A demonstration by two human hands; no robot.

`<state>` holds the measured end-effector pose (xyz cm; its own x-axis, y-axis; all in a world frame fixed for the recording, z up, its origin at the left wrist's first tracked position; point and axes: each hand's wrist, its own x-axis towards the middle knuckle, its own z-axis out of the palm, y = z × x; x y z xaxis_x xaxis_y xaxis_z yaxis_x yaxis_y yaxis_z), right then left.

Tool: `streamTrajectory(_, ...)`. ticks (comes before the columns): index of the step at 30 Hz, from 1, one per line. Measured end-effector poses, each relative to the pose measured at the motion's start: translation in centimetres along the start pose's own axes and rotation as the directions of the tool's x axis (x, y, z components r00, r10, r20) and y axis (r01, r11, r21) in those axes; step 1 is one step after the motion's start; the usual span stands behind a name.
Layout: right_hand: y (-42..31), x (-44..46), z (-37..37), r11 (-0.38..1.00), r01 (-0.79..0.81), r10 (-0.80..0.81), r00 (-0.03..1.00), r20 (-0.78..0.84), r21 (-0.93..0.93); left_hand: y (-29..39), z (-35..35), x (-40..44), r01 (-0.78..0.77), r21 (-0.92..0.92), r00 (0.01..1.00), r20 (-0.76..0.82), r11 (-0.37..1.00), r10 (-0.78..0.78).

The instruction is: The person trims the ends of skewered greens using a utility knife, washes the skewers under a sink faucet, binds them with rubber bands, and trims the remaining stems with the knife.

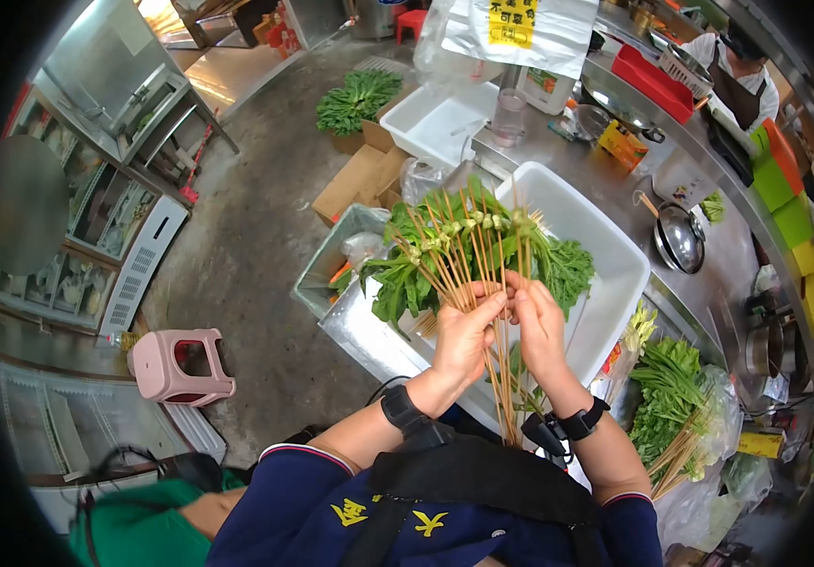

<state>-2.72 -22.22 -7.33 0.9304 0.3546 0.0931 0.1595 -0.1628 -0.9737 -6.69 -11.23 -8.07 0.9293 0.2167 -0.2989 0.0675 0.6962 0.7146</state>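
Note:
My left hand (468,335) is closed around a fanned bundle of thin wooden skewers (499,383), with leafy greens (407,283) threaded by their pale stems near the upper ends. Close beside it, my right hand (539,326) is closed, its fingertips pinching at the skewers on the right side of the bundle. Whether it grips one skewer or several is hidden by the fingers. Both hands are over a white plastic tub (626,260), where more leafy greens (569,274) lie behind and to the right of the bundle.
Bunched greens with skewers (671,397) lie to the right. A lidded pan (679,236) and a red basket (651,83) are on the steel counter. At left stands a pink stool (180,367). Another person (742,76) is across the counter; a green sleeve (142,520) shows at lower left.

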Motion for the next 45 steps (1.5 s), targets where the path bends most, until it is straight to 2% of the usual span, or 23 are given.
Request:
streamTrajectory(1, 0.0, 0.0, -0.2, 0.991, -0.111, 0.115, 0.992, -0.056, 0.069, -0.3, 0.0, 0.1, -0.006, 0.013, 1.000, -0.004, 1.000, 0.006)
streamTrajectory(2, 0.0, 0.1, -0.6, 0.991, -0.113, 0.117, 0.991, -0.059, 0.068, -0.4, 0.0, 0.0, -0.002, 0.012, 1.000, -0.001, 1.000, 0.002)
streamTrajectory(4, -0.2, 0.7, -1.1, 0.996, -0.080, 0.081, 0.996, -0.021, 0.036, -0.1, 0.1, 0.0, -0.018, 0.027, 1.000, -0.009, 0.999, 0.018)
streamTrajectory(5, -0.1, 0.9, -1.0, 1.000, -0.006, 0.006, 1.000, 0.016, 0.011, 0.1, 0.2, 0.0, -0.018, 0.029, 1.000, -0.009, 0.999, 0.018)
streamTrajectory(8, 0.3, 1.0, -0.3, 0.993, -0.090, 0.083, 0.992, 0.092, 0.070, 0.1, 0.6, -0.1, 0.006, 0.007, 1.000, 0.008, 1.000, -0.006)
streamTrajectory(10, 1.0, 1.2, 0.0, 0.993, -0.036, 0.026, 0.996, 0.088, 0.112, 0.1, 0.2, 0.0, 0.012, -0.006, 0.999, 0.044, 1.000, -0.012)
streamTrajectory(12, 1.0, 1.3, -0.1, 0.997, 0.017, -0.026, 0.993, 0.112, 0.078, 0.5, 0.1, -0.1, 0.014, 0.013, 0.998, 0.061, 1.000, -0.015)
streamTrajectory(16, 0.4, 1.4, -0.5, 1.000, -0.003, 0.008, 0.984, 0.175, -0.026, 0.3, 0.2, -0.2, 0.008, 0.050, 0.999, 0.043, 0.999, -0.011)
streamTrajectory(18, 0.5, 1.4, -0.2, 0.967, -0.154, 0.145, 0.988, 0.059, 0.203, 0.7, 0.6, -0.4, 0.009, 0.063, 0.998, 0.057, 0.998, -0.012)
streamTrajectory(19, 0.1, 1.7, -0.4, 0.967, -0.153, 0.144, 0.988, 0.061, 0.202, 0.9, 0.7, -0.4, 0.007, 0.074, 0.998, 0.067, 0.997, -0.012)
streamTrajectory(21, -0.9, 2.2, -0.7, 0.973, -0.230, 0.220, 0.955, 0.199, 0.027, 0.7, 0.8, -0.4, -0.003, 0.048, 0.999, 0.042, 0.999, 0.001)
streamTrajectory(23, -0.9, 2.4, -0.6, 0.984, -0.178, 0.171, 0.959, 0.228, 0.011, 0.5, 0.7, -0.5, -0.005, 0.025, 1.000, 0.027, 1.000, 0.004)
streamTrajectory(25, -0.9, 2.4, -0.5, 0.994, -0.105, 0.097, 0.959, 0.267, 0.016, 0.1, -0.1, -0.2, -0.052, 0.051, 0.994, 0.100, 0.997, 0.046)
streamTrajectory(26, -1.0, 2.6, -0.7, 0.994, -0.106, 0.098, 0.959, 0.267, 0.016, -0.1, -0.2, -0.2, -0.050, 0.051, 0.994, 0.100, 0.997, 0.045)
streamTrajectory(28, -1.3, 2.9, -1.0, 0.974, -0.228, 0.208, 0.903, 0.376, 0.007, -0.2, -0.3, -0.1, -0.060, 0.036, 0.994, 0.089, 0.998, 0.056)
streamTrajectory(32, -1.7, 1.3, -1.2, 0.977, -0.196, 0.164, 0.945, 0.283, 0.089, 1.7, 0.1, 0.3, -0.085, -0.046, 0.992, 0.093, 0.995, 0.089)
streamTrajectory(34, -0.2, -1.1, -2.1, 0.949, -0.313, 0.247, 0.789, 0.562, 0.023, 2.5, -0.3, 0.9, -0.105, -0.051, 0.995, -0.007, 0.993, 0.104)
streamTrajectory(38, -0.4, -4.0, -0.8, 0.934, -0.322, 0.216, 0.854, 0.473, 0.153, 2.9, -0.5, 1.3, -0.167, -0.052, 0.986, -0.020, 0.985, 0.166)
streamTrajectory(40, -2.0, -3.6, -1.2, 0.983, -0.155, 0.181, 0.903, 0.390, -0.099, 3.0, 0.0, 1.3, -0.177, -0.045, 0.984, -0.035, 0.983, 0.176)
streamTrajectory(41, -1.9, -3.7, -1.0, 0.983, -0.155, 0.182, 0.905, 0.385, -0.102, 3.0, 0.1, 1.3, -0.196, -0.042, 0.980, -0.040, 0.980, 0.194)
streamTrajectory(43, -1.4, -3.1, -0.3, 0.950, 0.109, -0.027, 0.962, 0.271, -0.291, 3.1, 0.0, 1.5, -0.218, -0.025, 0.975, -0.045, 0.976, 0.217)
streamTrajectory(45, -2.0, -3.0, 0.1, 0.928, 0.163, -0.079, 0.965, 0.250, -0.336, 3.5, 0.2, 1.2, -0.230, -0.024, 0.973, -0.030, 0.973, 0.230)
